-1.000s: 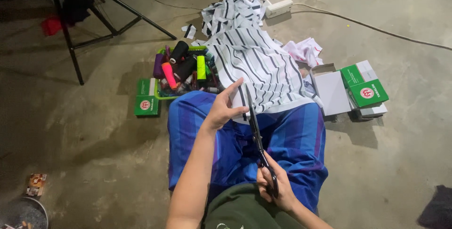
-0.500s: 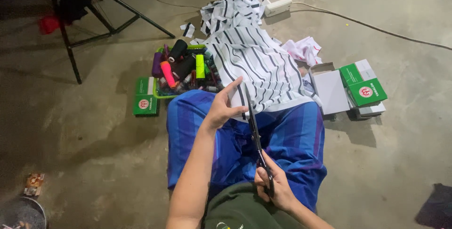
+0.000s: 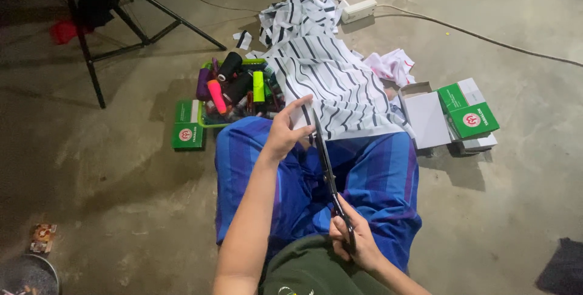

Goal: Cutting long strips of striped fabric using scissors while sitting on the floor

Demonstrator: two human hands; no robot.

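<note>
I sit on a concrete floor with blue striped cloth (image 3: 376, 179) over my lap. My left hand (image 3: 284, 132) pinches the near edge of a white fabric with black stripes (image 3: 331, 82) that trails away across the floor. My right hand (image 3: 354, 241), close to my body, grips the handles of long black scissors (image 3: 328, 173). Their blades point forward and reach the fabric edge just right of my left fingers.
A green tray (image 3: 209, 122) of thread spools lies left of the fabric, with a green box (image 3: 187, 126) beside it. Green and white boxes (image 3: 467, 113) lie at the right. A black tripod (image 3: 115, 16) stands far left; a power strip (image 3: 358, 10) and cable lie beyond.
My hands, the scissors and the fabric hold almost the same pose. The view has shifted slightly.
</note>
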